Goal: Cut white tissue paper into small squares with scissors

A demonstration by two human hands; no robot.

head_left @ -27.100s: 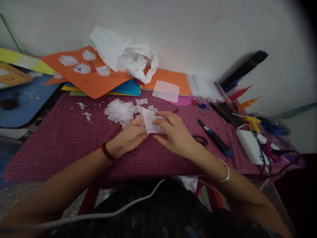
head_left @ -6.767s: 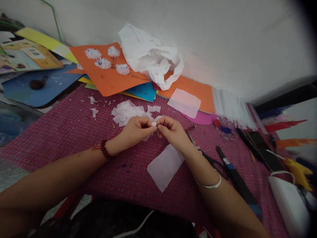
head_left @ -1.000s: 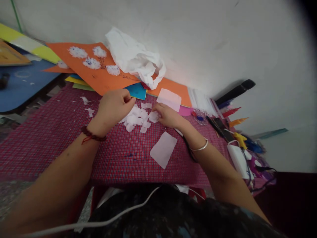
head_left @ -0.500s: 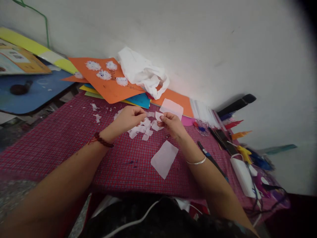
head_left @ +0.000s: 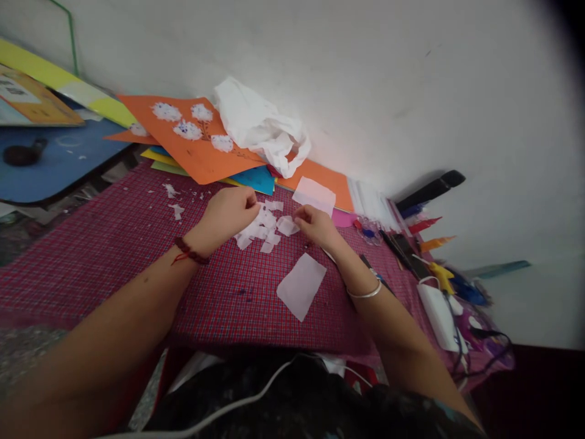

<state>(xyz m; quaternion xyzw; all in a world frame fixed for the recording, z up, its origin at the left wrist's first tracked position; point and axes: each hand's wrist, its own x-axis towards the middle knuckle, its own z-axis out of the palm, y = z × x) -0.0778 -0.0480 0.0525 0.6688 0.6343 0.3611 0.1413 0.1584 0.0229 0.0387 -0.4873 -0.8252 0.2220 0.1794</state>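
Torn and cut bits of thin white paper [head_left: 260, 228] lie in a loose heap on the red checked tablecloth [head_left: 205, 305]. My left hand [head_left: 231, 210] is closed at the heap's left edge, its fingertips turned away; whether paper is inside cannot be seen. At the heap's right, my right hand [head_left: 317, 225] has thumb and fingers curled together, close to a paper piece [head_left: 287, 225]. What it pinches, if anything, is too small to make out. Nearer to me lies a larger white paper sheet [head_left: 301, 286], and another pale sheet [head_left: 314, 194] is behind my right hand.
Orange card with white paper puffs [head_left: 187, 131] and a white plastic bag [head_left: 262, 125] are at the back by the wall. Pens, a yellow glue gun [head_left: 441, 277] and a white box-like item [head_left: 437, 317] crowd the right side. A blue table [head_left: 59, 158] adjoins at left.
My hands have moved slightly apart, the left one back to the left. The small white piece that showed in my right fingers is no longer visible there. The view has shifted a little.
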